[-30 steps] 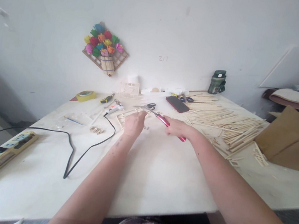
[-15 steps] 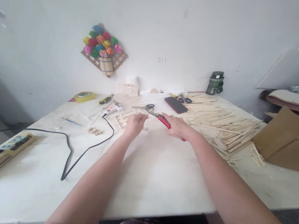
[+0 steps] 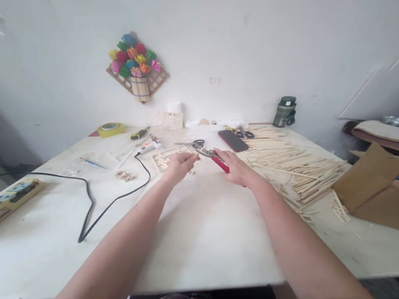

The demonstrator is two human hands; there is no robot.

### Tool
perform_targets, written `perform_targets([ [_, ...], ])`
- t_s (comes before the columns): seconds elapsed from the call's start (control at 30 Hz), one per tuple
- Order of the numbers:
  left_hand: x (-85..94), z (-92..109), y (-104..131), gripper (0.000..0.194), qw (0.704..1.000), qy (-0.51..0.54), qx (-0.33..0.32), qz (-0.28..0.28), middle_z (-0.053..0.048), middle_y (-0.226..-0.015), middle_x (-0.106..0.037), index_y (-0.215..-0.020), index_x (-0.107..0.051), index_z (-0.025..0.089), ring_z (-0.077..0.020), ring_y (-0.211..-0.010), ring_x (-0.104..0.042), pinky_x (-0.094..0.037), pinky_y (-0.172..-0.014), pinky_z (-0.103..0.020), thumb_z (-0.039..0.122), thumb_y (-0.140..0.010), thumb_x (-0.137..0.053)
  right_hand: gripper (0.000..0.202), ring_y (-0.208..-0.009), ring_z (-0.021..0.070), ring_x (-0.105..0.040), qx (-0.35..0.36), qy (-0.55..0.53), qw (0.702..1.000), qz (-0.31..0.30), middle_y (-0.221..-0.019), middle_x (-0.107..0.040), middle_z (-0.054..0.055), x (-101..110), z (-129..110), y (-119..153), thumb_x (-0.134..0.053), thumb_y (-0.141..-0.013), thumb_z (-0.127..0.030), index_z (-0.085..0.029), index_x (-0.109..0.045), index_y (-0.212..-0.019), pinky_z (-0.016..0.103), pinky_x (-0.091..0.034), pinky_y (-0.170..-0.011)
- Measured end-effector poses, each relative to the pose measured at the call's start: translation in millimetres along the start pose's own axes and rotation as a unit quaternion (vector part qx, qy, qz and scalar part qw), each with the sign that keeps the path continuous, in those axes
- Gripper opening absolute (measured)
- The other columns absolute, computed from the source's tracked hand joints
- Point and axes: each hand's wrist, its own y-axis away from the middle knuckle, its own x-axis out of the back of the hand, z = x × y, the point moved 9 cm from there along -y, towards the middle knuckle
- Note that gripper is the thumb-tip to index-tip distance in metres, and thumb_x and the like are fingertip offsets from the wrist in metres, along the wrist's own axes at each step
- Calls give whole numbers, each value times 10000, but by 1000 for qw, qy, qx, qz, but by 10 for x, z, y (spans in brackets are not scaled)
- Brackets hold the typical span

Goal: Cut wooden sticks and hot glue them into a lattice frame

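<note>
My right hand [image 3: 236,168] is wrapped round red-handled pruning shears [image 3: 220,163], whose metal jaws point left. Close to the jaws, my left hand [image 3: 180,165] is closed in a pinch on a small piece of wooden stick, mostly hidden by the fingers. Behind the jaws lie scissors [image 3: 198,143] with dark handles. A small pale wooden frame [image 3: 159,162] with shapes in it rests just left of my left hand, partly covered by it. Tiny wood offcuts lie near both hands.
Many thin wooden sticks [image 3: 297,161] spread over the right side, beside a cardboard box [image 3: 390,197]. A phone [image 3: 233,141] lies behind the shears. At left are a white glue gun [image 3: 149,146], its black cord, yellow tape [image 3: 111,129] and a power strip [image 3: 2,203]. A green bottle [image 3: 284,111] stands behind.
The view has shifted slightly. Both hands stay close together, with the shears still in my right hand and their jaws near my left fingertips.
</note>
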Motion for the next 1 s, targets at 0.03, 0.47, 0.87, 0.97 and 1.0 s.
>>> perform_targets([
  [0.03,-2,16,5,393,1000,-2,-5,-5,40,-464,-390,-821,-642,124,-78,-438,-338,-255,-446,-207,473,-753,-476,833,-1169,262,-361,6,3,1000,10,-1270,-390,129,9,-3,-5,-529,-626,-146,-182,-187,-1384,392,-321,-948],
  [0.47,63,245,47,319,986,-110,-104,64,6,-533,-476,-729,-623,157,-116,-551,-441,-308,-537,-216,405,-797,-433,850,-1119,270,-366,45,15,996,79,-1209,-404,124,95,-53,-17,-521,-604,-150,-172,-180,-1383,422,-305,-957],
  [0.87,-103,134,87,407,995,80,-5,-55,62,-470,-309,-848,-612,126,-57,-428,-266,-205,-423,-205,503,-752,-490,845,-1110,268,-367,51,30,994,90,-1214,-389,131,134,-16,11,-526,-587,-145,-142,-217,-1373,413,-306,-964],
  [0.97,-170,33,92,416,982,150,24,-109,80,-468,-237,-846,-587,124,-42,-397,-190,-130,-400,-201,514,-768,-465,834,-1084,265,-385,48,32,996,65,-1192,-412,132,62,-22,-1,-537,-596,-156,-137,-228,-1371,403,-319,-951],
  [1.0,-183,4,91,402,979,166,30,-117,85,-466,-221,-822,-578,125,-39,-392,-175,-114,-399,-200,509,-768,-470,831,-1082,263,-389,46,31,997,58,-1186,-419,130,40,-27,-5,-538,-600,-159,-138,-230,-1371,398,-320,-949],
])
